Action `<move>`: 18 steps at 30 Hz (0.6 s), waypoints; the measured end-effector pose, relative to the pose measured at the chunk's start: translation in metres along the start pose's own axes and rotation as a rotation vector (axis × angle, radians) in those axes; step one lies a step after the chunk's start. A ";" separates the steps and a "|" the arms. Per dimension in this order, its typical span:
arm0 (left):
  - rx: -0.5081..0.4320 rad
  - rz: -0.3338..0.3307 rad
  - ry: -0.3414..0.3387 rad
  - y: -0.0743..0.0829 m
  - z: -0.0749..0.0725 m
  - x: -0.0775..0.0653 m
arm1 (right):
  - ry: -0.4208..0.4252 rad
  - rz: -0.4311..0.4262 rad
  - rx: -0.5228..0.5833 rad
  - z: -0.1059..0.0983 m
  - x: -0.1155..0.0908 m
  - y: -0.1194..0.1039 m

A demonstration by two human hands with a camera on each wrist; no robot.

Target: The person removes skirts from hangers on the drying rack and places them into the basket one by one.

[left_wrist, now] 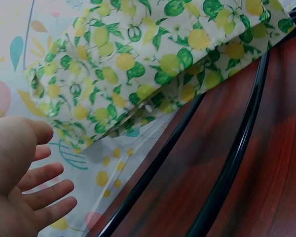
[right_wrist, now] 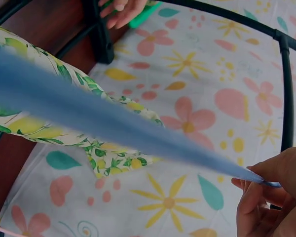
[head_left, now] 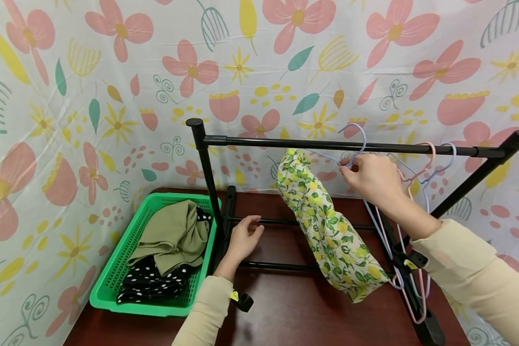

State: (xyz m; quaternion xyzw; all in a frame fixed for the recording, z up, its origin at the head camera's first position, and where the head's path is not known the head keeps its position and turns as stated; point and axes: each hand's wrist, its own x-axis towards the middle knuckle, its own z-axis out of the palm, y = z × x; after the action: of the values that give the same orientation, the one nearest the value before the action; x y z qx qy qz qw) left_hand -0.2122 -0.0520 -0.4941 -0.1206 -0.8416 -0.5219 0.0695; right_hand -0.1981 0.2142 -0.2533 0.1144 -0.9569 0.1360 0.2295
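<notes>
My right hand pinches a blue-purple hanger near the base of its hook, just below the black rail. From that hanger hangs a white cloth garment printed with yellow lemons and green leaves, sloping down to the right. In the right wrist view the hanger's arm runs blurred across the picture to the pinching fingers. My left hand is held to the left of the garment with its fingers spread and nothing in them. The left wrist view shows the garment apart from these fingers.
A green basket at the left holds an olive cloth and black polka-dot cloth. On the rail's right part hang a pink hanger and another blue-purple hanger. The black rack stands on a dark red-brown table before a flowered backdrop.
</notes>
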 end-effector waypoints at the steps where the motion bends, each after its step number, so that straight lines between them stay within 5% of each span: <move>1: 0.001 0.004 0.011 0.000 0.002 -0.001 | 0.009 -0.008 0.001 0.000 0.000 -0.002; 4: -0.029 -0.027 0.020 0.000 0.007 -0.002 | 0.035 -0.035 0.016 0.002 0.000 -0.008; 11: -0.178 -0.252 -0.044 -0.001 0.017 -0.003 | 0.047 -0.077 0.047 0.006 0.000 -0.020; 18: -0.392 -0.409 -0.091 0.010 0.020 -0.005 | 0.028 -0.085 0.076 0.006 0.000 -0.032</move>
State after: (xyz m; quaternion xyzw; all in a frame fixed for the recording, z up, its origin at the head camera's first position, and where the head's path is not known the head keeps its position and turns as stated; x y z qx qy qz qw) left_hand -0.2046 -0.0307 -0.4949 0.0171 -0.7336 -0.6720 -0.0998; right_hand -0.1918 0.1825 -0.2517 0.1616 -0.9421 0.1639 0.2438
